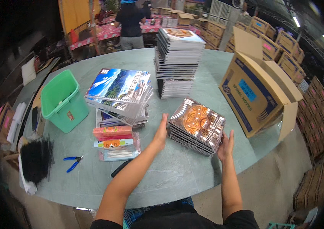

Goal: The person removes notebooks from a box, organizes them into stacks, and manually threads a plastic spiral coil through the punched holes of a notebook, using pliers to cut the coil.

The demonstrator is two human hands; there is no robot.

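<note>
Notebooks (197,126), spiral-bound with orange patterned covers, sit stacked between flat, unclenched left hand (161,133) and right hand (226,145).

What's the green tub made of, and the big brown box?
The green tub looks like plastic: smooth, evenly coloured walls with a moulded rim. The big brown box looks like cardboard: matt brown flaps folded open, with a printed blue panel on its side.

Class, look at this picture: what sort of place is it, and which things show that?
Probably a warehouse or packing area for stationery: tall stacks of spiral notebooks on a round table, an open cardboard carton beside them, and rows of stacked boxes behind.
</note>
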